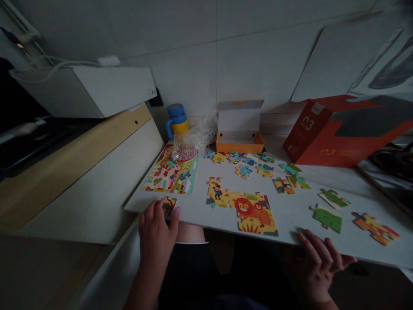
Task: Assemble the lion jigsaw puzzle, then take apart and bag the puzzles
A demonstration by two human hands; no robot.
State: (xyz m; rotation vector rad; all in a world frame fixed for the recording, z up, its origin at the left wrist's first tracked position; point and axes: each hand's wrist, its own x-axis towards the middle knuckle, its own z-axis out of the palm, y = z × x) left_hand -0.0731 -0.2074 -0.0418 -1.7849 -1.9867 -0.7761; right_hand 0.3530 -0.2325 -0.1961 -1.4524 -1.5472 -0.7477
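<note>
My left hand (pixel 158 230) is at the front left edge of the white table, thumb and fingers closed about a dark puzzle piece (pixel 169 205). My right hand (pixel 318 262) rests at the front edge on the right, fingers loosely apart and nothing seen in them. Between the hands lies a joined group of yellow puzzle pieces with lions (pixel 254 211). Close to my right hand are a green puzzle piece (pixel 327 218), a second green piece (pixel 334 198) and an orange piece (pixel 376 228). A colourful picture sheet (pixel 169 174) lies beyond my left hand.
Several loose puzzle pieces (pixel 243 171) lie toward the back. Behind them stand an open orange-and-white box (pixel 240 147), crumpled clear plastic (pixel 196 140) and a blue-and-yellow mug (pixel 178 122). A red box (pixel 322 133) stands back right; a white box (pixel 112 88) sits on the left.
</note>
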